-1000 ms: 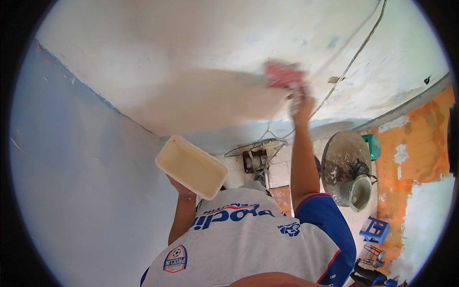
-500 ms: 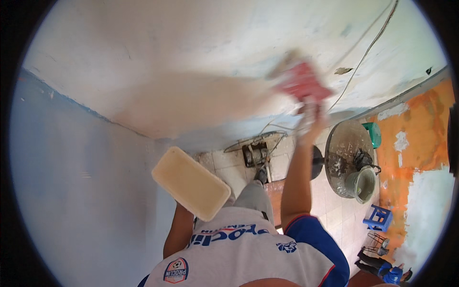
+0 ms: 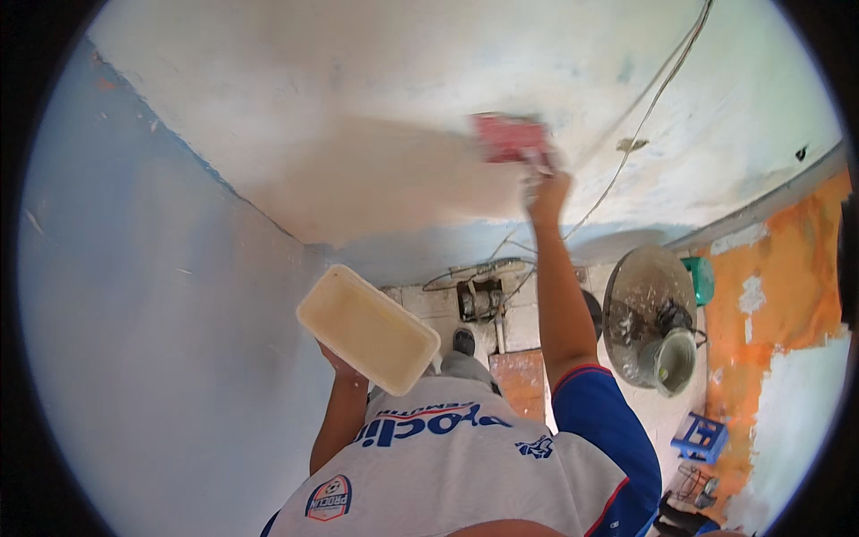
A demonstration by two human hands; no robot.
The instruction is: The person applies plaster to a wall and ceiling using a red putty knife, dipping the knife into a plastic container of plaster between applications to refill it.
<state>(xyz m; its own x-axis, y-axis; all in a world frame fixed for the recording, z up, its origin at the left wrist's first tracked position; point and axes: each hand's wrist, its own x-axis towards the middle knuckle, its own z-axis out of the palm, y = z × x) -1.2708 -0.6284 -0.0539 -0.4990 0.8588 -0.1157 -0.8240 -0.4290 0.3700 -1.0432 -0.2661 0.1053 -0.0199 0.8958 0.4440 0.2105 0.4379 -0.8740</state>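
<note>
In my right hand [image 3: 548,186] is a flat red putty spreader [image 3: 508,138], its blade against or very close to the pale wall [image 3: 394,72]; motion blurs it. Those fingers are closed round its near end. My left hand [image 3: 338,360] grips a cream rectangular tub [image 3: 369,329] by its underside, most of the fingers hidden beneath. The tub tilts so that its pale inside shows. A brownish, damp-looking patch spreads over the wall left of the spreader.
A blue wall [image 3: 161,295] meets the pale one at my left. A loose cable [image 3: 658,103] hangs down the wall. To the right stand a round stained table [image 3: 640,277] with a bucket [image 3: 673,362], a green stool [image 3: 700,280] and a blue stool [image 3: 701,438]. Another person shows at lower right.
My right hand has swept the red spreader leftward and a little up along the wall. The tub in my left hand sits slightly farther right, and the whole view has shifted a little.
</note>
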